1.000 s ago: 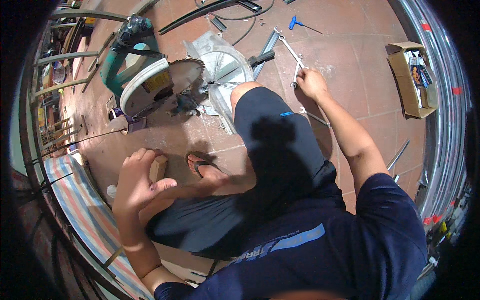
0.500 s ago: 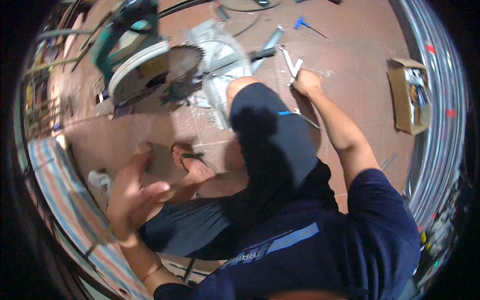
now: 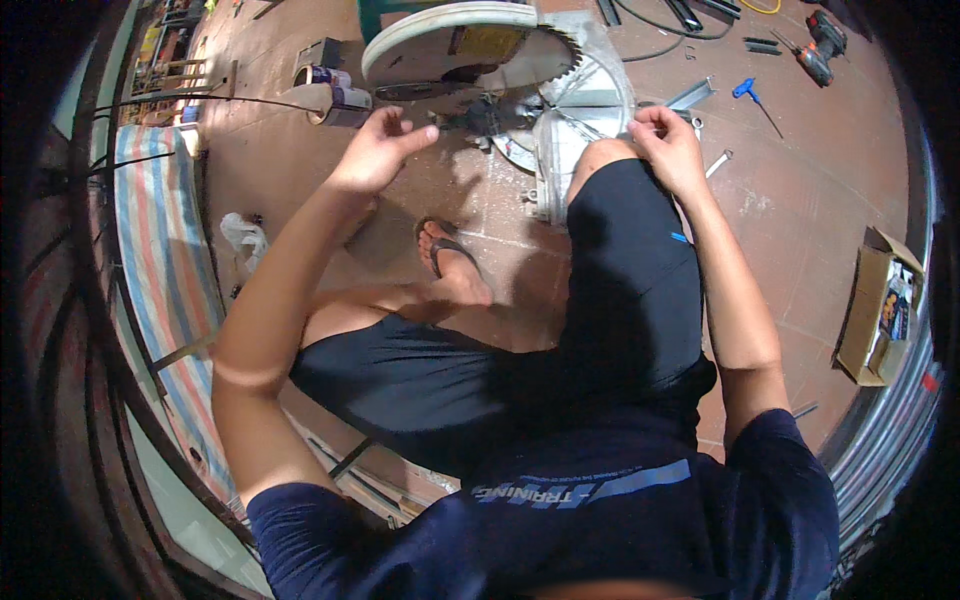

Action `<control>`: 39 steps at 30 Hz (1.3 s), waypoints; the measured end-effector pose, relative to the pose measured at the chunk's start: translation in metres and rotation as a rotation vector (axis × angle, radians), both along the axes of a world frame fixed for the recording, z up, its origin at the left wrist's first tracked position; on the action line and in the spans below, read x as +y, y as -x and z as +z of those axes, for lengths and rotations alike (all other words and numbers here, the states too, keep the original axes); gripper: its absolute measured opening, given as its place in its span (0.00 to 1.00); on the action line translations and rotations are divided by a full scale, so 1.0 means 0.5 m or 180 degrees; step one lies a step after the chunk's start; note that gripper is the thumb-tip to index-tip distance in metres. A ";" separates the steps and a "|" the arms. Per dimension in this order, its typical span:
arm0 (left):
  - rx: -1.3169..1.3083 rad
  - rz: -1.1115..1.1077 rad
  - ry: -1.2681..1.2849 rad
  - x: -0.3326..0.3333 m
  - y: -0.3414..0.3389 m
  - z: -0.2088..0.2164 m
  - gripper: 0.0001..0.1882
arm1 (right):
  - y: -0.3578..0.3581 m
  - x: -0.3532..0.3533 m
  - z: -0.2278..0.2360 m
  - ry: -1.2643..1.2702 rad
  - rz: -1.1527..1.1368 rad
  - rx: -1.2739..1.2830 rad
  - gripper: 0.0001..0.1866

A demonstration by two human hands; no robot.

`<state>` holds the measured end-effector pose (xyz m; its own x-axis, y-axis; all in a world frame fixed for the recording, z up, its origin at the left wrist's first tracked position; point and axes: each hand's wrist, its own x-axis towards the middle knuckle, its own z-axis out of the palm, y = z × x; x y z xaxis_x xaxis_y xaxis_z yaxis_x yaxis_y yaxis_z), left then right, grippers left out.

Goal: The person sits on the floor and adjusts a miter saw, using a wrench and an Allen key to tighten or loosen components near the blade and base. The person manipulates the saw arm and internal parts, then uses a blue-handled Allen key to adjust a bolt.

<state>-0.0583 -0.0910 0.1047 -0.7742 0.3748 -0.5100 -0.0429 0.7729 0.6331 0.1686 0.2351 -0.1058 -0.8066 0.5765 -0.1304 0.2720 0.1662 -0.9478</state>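
mitre saw (image 3: 430,48), far: blade (image 3: 555,58) fitted, work seemingly unfinished. left hand (image 3: 383,152): fingers parted, nothing held. right hand (image 3: 670,148): fingers curled, hold cannot be told.

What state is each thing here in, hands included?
Left hand, open, looks empty
Right hand, curled; whether it holds anything is unclear
Saw blade, toothed edge uncovered
Wrench, on the floor, partly hidden
Blue T-handle key, lying on the floor
Cordless drill, lying on the floor
Cardboard box, open, things inside
Flip-flop, worn
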 end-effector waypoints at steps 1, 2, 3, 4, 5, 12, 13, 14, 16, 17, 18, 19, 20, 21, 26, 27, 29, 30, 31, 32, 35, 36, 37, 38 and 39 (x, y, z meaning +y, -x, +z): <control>0.0119 -0.0018 -0.0060 0.012 0.014 -0.007 0.31 | 0.014 -0.025 0.042 0.0009 0.0156 0.0271 0.17; 0.0261 -0.0062 -0.0162 0.020 0.023 -0.011 0.28 | 0.025 -0.060 0.081 -0.0133 0.0335 0.0524 0.15; 0.0262 0.0024 -0.0267 0.024 0.025 -0.017 0.22 | 0.026 -0.090 0.117 -0.0135 0.0594 0.0721 0.16; 0.0182 0.0072 -0.0316 0.026 0.028 -0.020 0.22 | 0.038 -0.123 0.145 0.0255 0.0842 0.0739 0.17; 0.0087 0.0122 -0.0372 0.025 0.028 -0.024 0.22 | 0.040 -0.155 0.165 0.0127 0.1037 0.0648 0.18; 0.0420 0.0346 -0.0377 0.021 0.053 -0.056 0.17 | 0.052 -0.243 0.150 -0.0228 0.2698 0.0023 0.19; 0.0619 0.0174 -0.0370 0.017 0.059 -0.061 0.16 | 0.056 -0.242 0.143 -0.0238 0.2708 -0.0040 0.19; 0.0780 0.0023 -0.0340 0.015 0.064 -0.068 0.15 | 0.058 -0.242 0.137 -0.0221 0.2735 -0.0124 0.19; 0.1182 -0.0181 -0.0494 0.011 0.070 -0.077 0.15 | 0.064 -0.240 0.135 -0.0075 0.2660 -0.0255 0.20; 0.1295 -0.0259 -0.0456 0.010 0.074 -0.076 0.15 | 0.067 -0.241 0.137 -0.0076 0.2576 -0.0245 0.20; 0.1366 -0.0292 -0.0373 0.008 0.074 -0.075 0.15 | 0.067 -0.244 0.141 -0.0037 0.2527 -0.0238 0.20; 0.1681 -0.0507 -0.0259 0.010 0.076 -0.072 0.15 | 0.068 -0.245 0.145 0.0017 0.2462 -0.0212 0.20; 0.1927 -0.0726 -0.0192 0.013 0.076 -0.067 0.15 | 0.069 -0.246 0.148 0.0075 0.2409 -0.0190 0.20; 0.2118 -0.0893 -0.0082 0.018 0.076 -0.061 0.15 | 0.069 -0.245 0.150 0.0128 0.2349 -0.0227 0.20; 0.3158 -0.1590 0.0661 0.063 0.045 -0.023 0.17 | 0.071 -0.238 0.143 0.0493 0.2147 -0.0239 0.19; 0.3299 -0.1670 0.0738 0.073 0.034 -0.017 0.17 | 0.073 -0.238 0.139 0.0600 0.2127 -0.0164 0.19; 0.3468 -0.1769 0.0807 0.093 0.013 -0.009 0.17 | 0.077 -0.240 0.131 0.0597 0.2007 -0.0078 0.18; 0.3400 -0.1687 0.0915 0.100 0.004 -0.006 0.17 | 0.078 -0.241 0.128 0.0610 0.1961 -0.0034 0.18; 0.3330 -0.1640 0.0978 0.103 -0.005 -0.003 0.17 | 0.081 -0.244 0.124 0.0711 0.1864 0.0023 0.18; 0.3274 -0.1590 0.1029 0.104 -0.012 -0.002 0.17 | 0.083 -0.245 0.122 0.0809 0.1764 0.0070 0.18; 0.2700 -0.1352 0.0040 0.101 -0.031 -0.012 0.18 | 0.085 -0.247 0.119 0.0826 0.1611 0.0113 0.15; 0.2403 -0.1234 -0.0380 0.098 -0.036 -0.018 0.19 | 0.085 -0.246 0.120 0.0795 0.1584 0.0053 0.14; 0.2003 -0.1098 -0.0564 0.094 -0.039 -0.024 0.23 | 0.085 -0.246 0.120 0.0785 0.1640 0.0049 0.14; 0.1908 -0.1063 -0.0696 0.091 -0.040 -0.028 0.24 | 0.085 -0.246 0.120 0.0772 0.1689 -0.0005 0.14; 0.1772 -0.1035 -0.0832 0.088 -0.040 -0.034 0.26 | 0.084 -0.246 0.120 0.0787 0.1756 -0.0012 0.14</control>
